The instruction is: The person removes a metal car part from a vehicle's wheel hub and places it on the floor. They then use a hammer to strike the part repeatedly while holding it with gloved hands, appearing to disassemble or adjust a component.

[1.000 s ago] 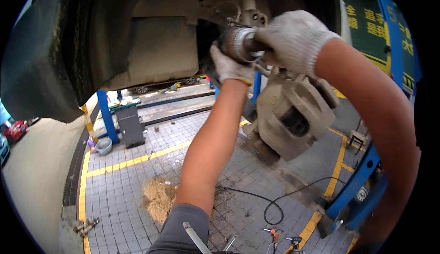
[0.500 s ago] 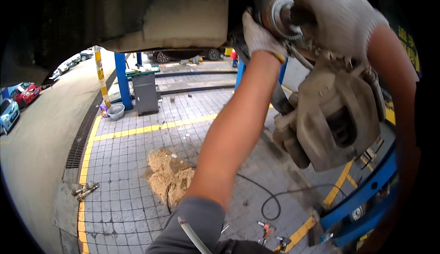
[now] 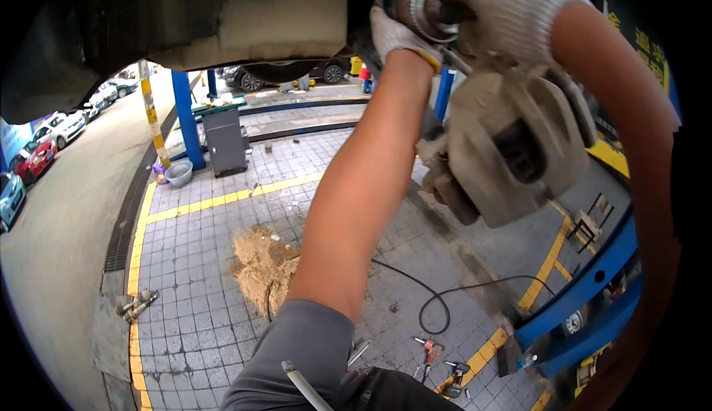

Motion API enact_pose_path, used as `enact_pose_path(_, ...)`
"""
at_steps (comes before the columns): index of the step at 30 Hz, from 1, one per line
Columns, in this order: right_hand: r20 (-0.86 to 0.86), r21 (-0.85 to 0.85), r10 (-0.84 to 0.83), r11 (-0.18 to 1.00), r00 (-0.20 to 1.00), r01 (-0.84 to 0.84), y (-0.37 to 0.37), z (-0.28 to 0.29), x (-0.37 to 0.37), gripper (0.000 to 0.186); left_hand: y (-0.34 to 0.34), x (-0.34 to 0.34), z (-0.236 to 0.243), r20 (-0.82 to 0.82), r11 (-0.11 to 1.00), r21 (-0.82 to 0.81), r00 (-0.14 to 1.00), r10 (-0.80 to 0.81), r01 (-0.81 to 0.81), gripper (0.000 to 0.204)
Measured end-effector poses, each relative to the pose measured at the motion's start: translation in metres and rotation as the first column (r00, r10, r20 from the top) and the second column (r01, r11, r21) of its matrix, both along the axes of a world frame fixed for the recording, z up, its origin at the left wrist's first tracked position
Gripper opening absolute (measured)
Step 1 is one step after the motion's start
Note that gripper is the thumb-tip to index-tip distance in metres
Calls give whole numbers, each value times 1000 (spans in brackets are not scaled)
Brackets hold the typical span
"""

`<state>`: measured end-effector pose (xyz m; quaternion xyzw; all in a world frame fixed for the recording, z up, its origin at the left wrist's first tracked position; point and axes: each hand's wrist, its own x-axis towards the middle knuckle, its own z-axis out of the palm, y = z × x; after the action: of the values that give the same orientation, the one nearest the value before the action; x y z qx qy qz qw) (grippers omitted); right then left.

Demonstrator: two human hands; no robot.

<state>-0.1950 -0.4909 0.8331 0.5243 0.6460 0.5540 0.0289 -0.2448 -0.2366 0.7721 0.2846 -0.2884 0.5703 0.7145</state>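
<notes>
Overhead, a drive axle's outer joint with a toothed metal ring (image 3: 434,12) runs between my two gloved hands. My left hand (image 3: 400,38), in a white knit glove, is closed around the joint from its left and underside; some of its fingers are hidden behind it. My right hand (image 3: 512,12), gloved alike, curls over the shaft end just right of the ring, and its fingertips are mostly out of sight. Below the right hand hangs a dirty grey brake caliper (image 3: 512,144), tilted.
The dark vehicle underside (image 3: 252,25) spreads over the upper left. A blue lift arm (image 3: 578,292) stands at lower right. Across the tiled floor lie a black hose (image 3: 445,292), a sawdust pile (image 3: 263,262), a red power tool (image 3: 428,355) and metal parts (image 3: 139,305). A grey cabinet (image 3: 226,142) stands farther back.
The hands, axle joint and caliper sit farther up and left in the picture; the floor has shifted too, as the view moved. Both hands keep their hold.
</notes>
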Motion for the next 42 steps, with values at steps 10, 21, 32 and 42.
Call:
enact_pose_path(10, -102, -118, -42, 993, 994, 29, 9, 13, 1, 33, -13, -8, -4, -64, 997, -76, 998, 12, -17, 67)
enact_pose_path(21, -275, -98, -35, 995, 961, 8, 7, 23, -9, 37, -16, -19, 11, -156, 987, -151, 987, 34, -58, 72)
enact_pose_path(32, -200, -125, 7, 992, 980, -32, 7, 26, 3, 32, -8, -17, 5, -201, 998, -33, 979, 43, -50, 71)
enact_pose_path(42, -225, -101, -56, 994, 973, 34, 3, 25, -2, 32, -7, -14, -3, -191, 1000, -26, 982, 5, -10, 68)
